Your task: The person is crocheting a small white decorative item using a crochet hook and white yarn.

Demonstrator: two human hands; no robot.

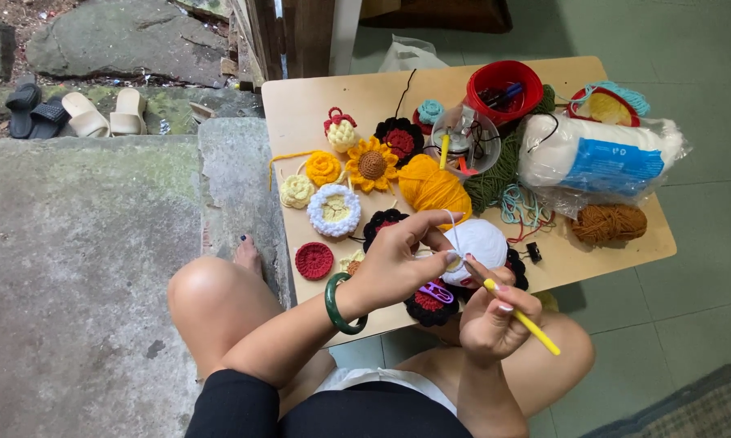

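My left hand, a green bangle on its wrist, pinches a small pale crochet piece with white yarn running up over the forefinger. My right hand grips a yellow crochet hook, its tip at the piece. Both hands hover over the near edge of a low wooden table. Just behind them lies a white yarn ball.
Several crocheted flowers, a sunflower among them, and an orange yarn ball cover the table. A red bowl, a clear jar, a bagged white roll and brown yarn sit at right. Sandals lie far left.
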